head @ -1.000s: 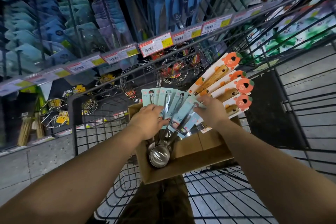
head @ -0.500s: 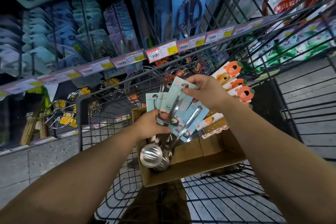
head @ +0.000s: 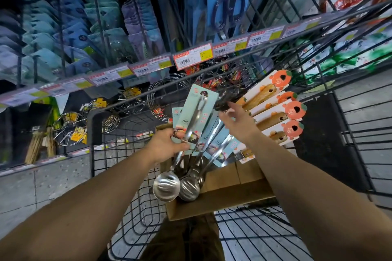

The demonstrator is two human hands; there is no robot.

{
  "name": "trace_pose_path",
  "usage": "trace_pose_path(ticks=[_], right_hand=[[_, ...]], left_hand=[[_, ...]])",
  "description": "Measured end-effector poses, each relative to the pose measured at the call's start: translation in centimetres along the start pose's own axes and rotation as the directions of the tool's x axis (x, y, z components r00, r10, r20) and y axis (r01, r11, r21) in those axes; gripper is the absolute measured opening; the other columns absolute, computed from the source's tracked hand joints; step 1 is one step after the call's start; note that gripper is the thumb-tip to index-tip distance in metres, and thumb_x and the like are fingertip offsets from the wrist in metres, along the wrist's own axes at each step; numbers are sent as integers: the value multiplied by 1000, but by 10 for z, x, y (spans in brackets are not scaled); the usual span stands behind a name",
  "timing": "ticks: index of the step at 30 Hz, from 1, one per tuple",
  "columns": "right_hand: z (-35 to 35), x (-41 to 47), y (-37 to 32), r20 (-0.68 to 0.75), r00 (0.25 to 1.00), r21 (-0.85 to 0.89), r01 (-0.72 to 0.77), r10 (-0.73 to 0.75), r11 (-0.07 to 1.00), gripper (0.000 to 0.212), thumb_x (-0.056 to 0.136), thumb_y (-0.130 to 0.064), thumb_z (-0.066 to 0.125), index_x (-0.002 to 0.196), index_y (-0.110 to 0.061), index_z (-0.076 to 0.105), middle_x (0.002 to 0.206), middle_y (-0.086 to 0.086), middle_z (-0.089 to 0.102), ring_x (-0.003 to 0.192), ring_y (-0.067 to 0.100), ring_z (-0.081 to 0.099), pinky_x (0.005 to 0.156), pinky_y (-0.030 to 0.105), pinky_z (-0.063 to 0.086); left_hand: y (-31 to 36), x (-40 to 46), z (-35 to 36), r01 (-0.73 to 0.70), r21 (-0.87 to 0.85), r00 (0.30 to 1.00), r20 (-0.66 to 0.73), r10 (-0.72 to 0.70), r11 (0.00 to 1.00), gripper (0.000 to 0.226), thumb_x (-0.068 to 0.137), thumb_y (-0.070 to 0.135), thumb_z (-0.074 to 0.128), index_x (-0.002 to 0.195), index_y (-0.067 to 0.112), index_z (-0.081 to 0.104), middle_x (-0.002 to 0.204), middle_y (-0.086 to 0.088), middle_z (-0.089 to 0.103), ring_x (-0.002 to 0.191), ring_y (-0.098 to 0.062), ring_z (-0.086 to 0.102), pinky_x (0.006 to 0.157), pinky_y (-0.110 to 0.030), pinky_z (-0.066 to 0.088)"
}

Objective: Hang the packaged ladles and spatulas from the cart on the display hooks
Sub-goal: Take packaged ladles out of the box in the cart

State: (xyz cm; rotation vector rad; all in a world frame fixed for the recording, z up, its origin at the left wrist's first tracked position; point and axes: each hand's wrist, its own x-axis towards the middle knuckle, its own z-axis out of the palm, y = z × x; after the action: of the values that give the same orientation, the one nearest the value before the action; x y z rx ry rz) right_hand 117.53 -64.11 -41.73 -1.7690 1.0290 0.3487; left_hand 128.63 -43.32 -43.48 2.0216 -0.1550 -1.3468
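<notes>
Currently we hold one carded steel ladle (head: 192,125) in our left hand (head: 167,146), fingers curled round its card's lower end, bowl hanging above the cardboard box (head: 222,201) in the wire cart (head: 118,176). Our right hand (head: 239,121) hovers released, fingers spread, over further carded ladles (head: 214,144) beside wooden-handled spatulas (head: 273,110) with orange cards. Price tags (head: 192,57) line the shelf beyond.

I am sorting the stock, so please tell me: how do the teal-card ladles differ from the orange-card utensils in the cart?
The teal-card ladles have slim shiny metal handles; the orange-card utensils have wooden handles. The left hand grips a ladle at the base of its card; no hand holds an orange-card utensil, and the right hand is open in front of them. Both kinds stand in the cardboard box, each on a card.
</notes>
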Motion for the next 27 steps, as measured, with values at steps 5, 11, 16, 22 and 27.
trace_pose_path(ticks=[5,11,16,22,27], right_hand=[[21,18,21,72,996,-374,-13,43,927,76,95,-30,58,155,-32,11,150,17,36,68,17,59,65,26,45],[25,12,11,-93,996,-362,-42,8,931,58,92,-20,64,143,-28,37,141,17,37,86,28,54,71,29,41],[22,6,6,-86,992,-184,75,-92,980,29,88,-20,69,109,-22,49,106,5,57,81,20,53,59,25,40],[38,-25,-1,188,982,160,-51,20,986,35,85,-16,74,118,-11,62,96,-6,68,90,13,63,85,30,52],[74,-51,21,269,958,17,-112,104,994,19,86,-25,72,104,-19,70,92,-7,68,90,14,64,78,24,47]], left_hand=[[-3,-1,-9,25,-96,999,-20,-27,995,26,75,11,79,91,24,63,91,3,73,83,-15,70,70,-31,56],[-5,-2,-11,36,-129,999,-21,-39,991,25,76,9,78,94,20,63,87,5,73,73,-6,69,54,-17,52],[-4,-8,-13,27,-125,999,-24,-30,992,27,75,11,80,94,19,64,89,3,74,79,-11,71,63,-25,54],[-5,-17,-20,14,-126,999,-34,-19,992,25,73,6,79,88,20,65,89,-1,75,84,-20,72,73,-34,57],[-9,-27,-33,-14,-61,998,-59,10,998,26,70,10,83,89,22,69,93,-5,76,84,-23,73,80,-41,59]])
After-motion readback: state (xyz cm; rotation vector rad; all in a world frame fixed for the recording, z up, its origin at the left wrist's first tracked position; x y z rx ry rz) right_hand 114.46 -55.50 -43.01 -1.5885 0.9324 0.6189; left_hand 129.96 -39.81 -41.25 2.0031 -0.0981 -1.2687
